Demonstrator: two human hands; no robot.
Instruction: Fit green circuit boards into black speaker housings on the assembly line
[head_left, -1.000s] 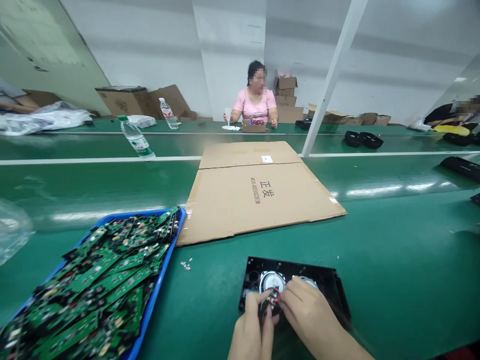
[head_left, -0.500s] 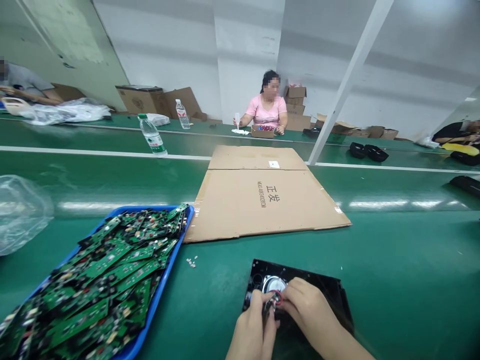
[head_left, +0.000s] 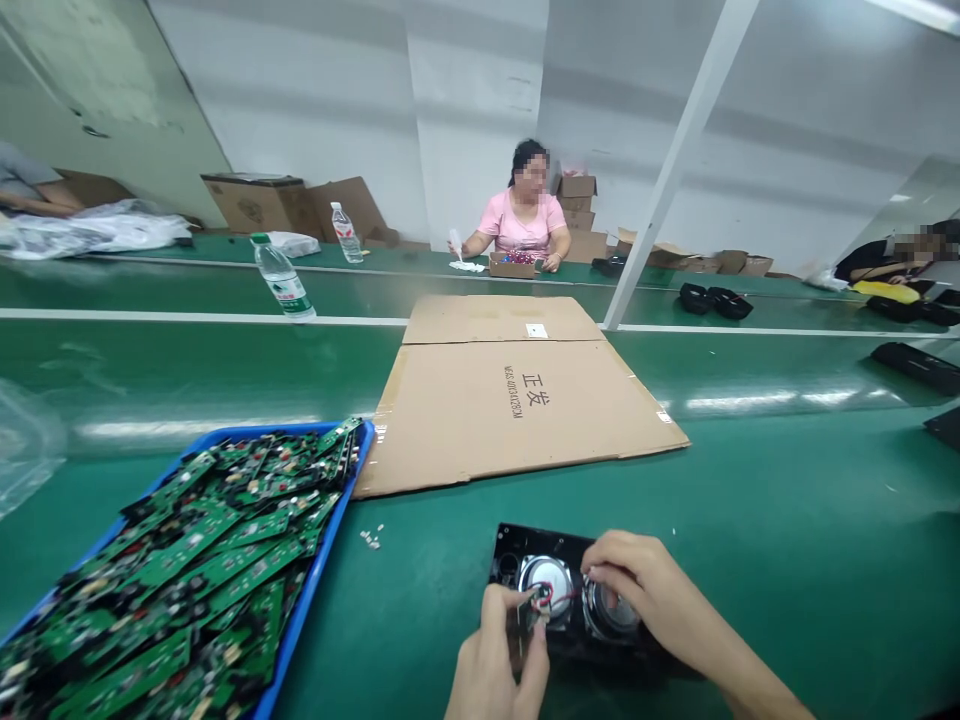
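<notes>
A black speaker housing (head_left: 525,553) lies on the green belt in front of me, with two round silver speaker drivers (head_left: 546,578) inside. My left hand (head_left: 495,665) pinches a small circuit board (head_left: 526,608) with red wires over the left driver. My right hand (head_left: 649,590) rests curled on the right driver (head_left: 609,612), fingertips touching the red wire. Both hands are closed on these parts.
A blue tray (head_left: 330,545) heaped with green circuit boards sits at my left. A flattened cardboard sheet (head_left: 510,400) lies ahead. Small white bits (head_left: 370,538) lie beside the tray. A water bottle (head_left: 283,279) stands further back. A person in pink (head_left: 522,218) works opposite.
My right hand has slid right, off the left driver onto the right one, uncovering both drivers. The left hand still pinches the small board. The camera view has shifted slightly.
</notes>
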